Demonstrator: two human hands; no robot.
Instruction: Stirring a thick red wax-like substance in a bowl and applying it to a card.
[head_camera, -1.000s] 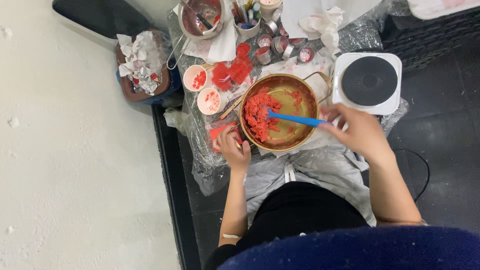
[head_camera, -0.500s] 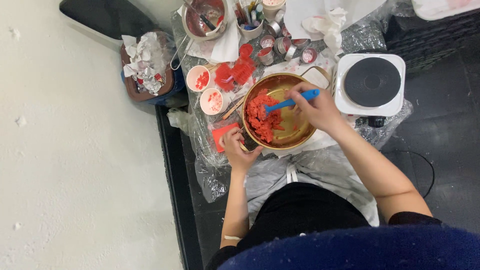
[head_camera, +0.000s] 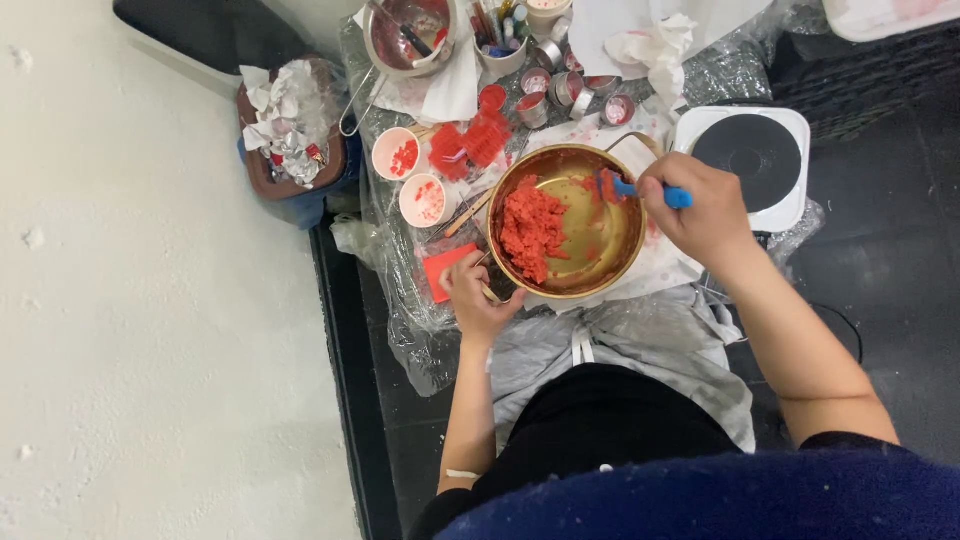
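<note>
A round golden bowl (head_camera: 620, 262) sits on a plastic-covered table, with a lump of red paste (head_camera: 531, 230) in its left half. My right hand (head_camera: 698, 210) is closed on a blue-handled spatula (head_camera: 625, 187) whose red-smeared tip rests at the bowl's upper right rim. At the bowl's lower left edge, my left hand (head_camera: 475, 300) grips the rim, beside a small red card (head_camera: 440, 270).
Two white cups (head_camera: 420, 200) holding red bits stand left of the bowl, with red moulds (head_camera: 470, 145) and several small tins (head_camera: 560, 88) behind. A white hotplate (head_camera: 755, 160) stands at right, a steel pot (head_camera: 405, 35) at the back, a bin of crumpled paper (head_camera: 290, 140) at left.
My right hand has swung the spatula from the bowl's middle up to its upper right rim. The left hand has stayed at the bowl's edge.
</note>
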